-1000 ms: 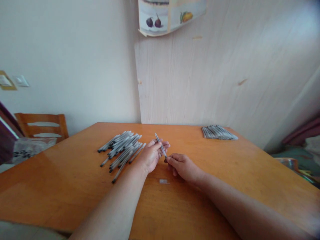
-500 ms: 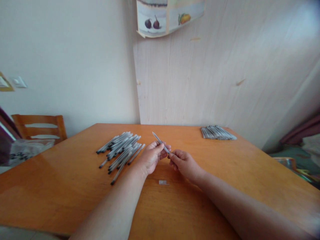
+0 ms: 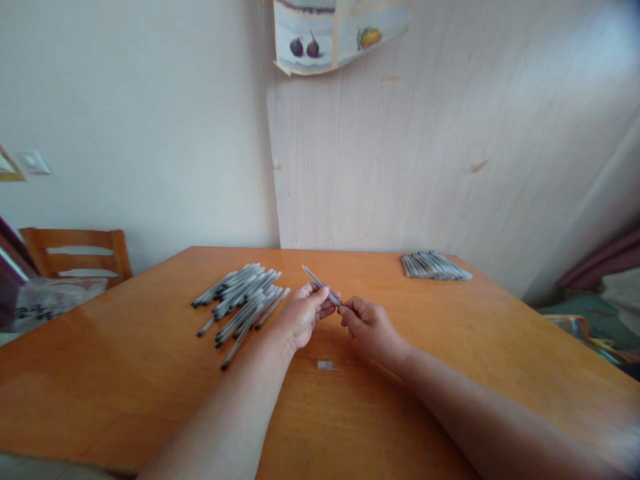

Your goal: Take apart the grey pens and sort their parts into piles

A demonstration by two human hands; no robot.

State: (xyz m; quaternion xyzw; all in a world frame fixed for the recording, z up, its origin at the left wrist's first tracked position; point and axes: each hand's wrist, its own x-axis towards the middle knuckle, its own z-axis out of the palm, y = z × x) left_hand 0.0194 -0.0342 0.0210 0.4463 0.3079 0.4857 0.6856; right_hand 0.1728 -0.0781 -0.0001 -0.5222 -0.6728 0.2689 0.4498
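Head view, left to right: a loose pile of pens is lying on the counter, just left of both hands. Left hand is closing its grip around the middle of one grey pen, held above the counter with its tip pointing up and away. Right hand is pinching the pen's near end, grip tight. A small clear piece is lying near the hands; a neat stack is sitting far right. Risk, judged: so slight a pinch could slip, dropping the pen among the pile.
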